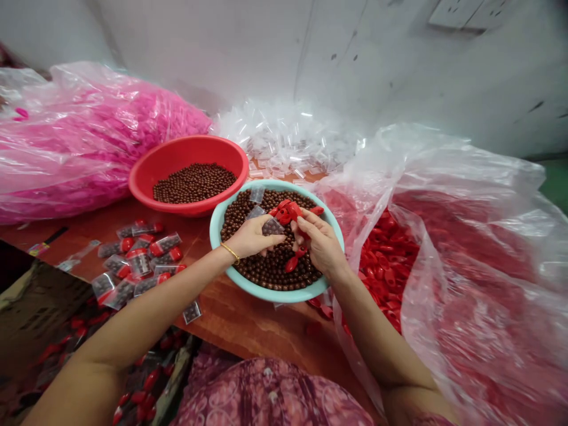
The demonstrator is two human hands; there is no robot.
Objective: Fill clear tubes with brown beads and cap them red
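Over the light blue basin (262,291) of brown beads (266,269), my left hand (251,239) is closed on a small clear plastic container (272,226) with dark beads inside. My right hand (323,245) pinches a red plastic cap (291,210), close against the container. Several more red caps are bunched around these fingers, and one loose red cap (293,262) shows below them, over the beads. Other clear container pieces (256,194) lie on the beads behind my left hand. The fingertips partly hide where cap and container meet.
Left of the basin lie filled, red-capped containers (139,263); a box (146,390) below holds more. Behind stands a red basin (137,183) of beads, beside a bag of pink parts (102,127). Clear empties (288,139) are heaped by the wall. An open bag (426,266) of red caps sits right.
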